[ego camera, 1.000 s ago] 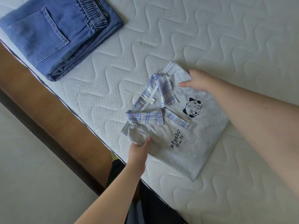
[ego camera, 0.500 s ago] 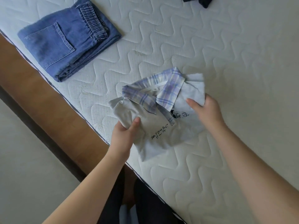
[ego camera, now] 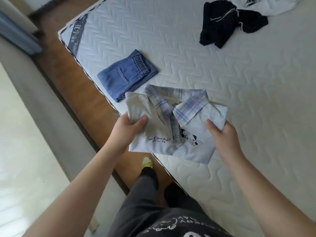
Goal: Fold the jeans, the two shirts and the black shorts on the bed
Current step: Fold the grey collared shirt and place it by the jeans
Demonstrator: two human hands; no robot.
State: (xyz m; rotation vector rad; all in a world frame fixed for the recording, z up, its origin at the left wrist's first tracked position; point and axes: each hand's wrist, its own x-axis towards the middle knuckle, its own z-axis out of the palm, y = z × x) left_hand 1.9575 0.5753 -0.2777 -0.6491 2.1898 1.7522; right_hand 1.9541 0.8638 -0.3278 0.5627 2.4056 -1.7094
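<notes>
Grey folded shirt: black print "efgabc", first letter hidden by left hand; below it "TT w TT". Mattress corner label beyond shirt: characters unreadable. Wearer's dark top nearest camera: partial "ERY".

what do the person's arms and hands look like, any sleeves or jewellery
Both forearms are bare up to the frame edge, with no sleeves in view. The left hand and right hand show no gloves, rings, watch or bracelets. Fingernails look short and unpainted.

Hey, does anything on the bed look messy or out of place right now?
Yes. The black shorts lie crumpled at the far side, drawstring trailing, beside an unfolded white shirt. The jeans are neatly folded; the grey collared shirt is held in both hands.
</notes>
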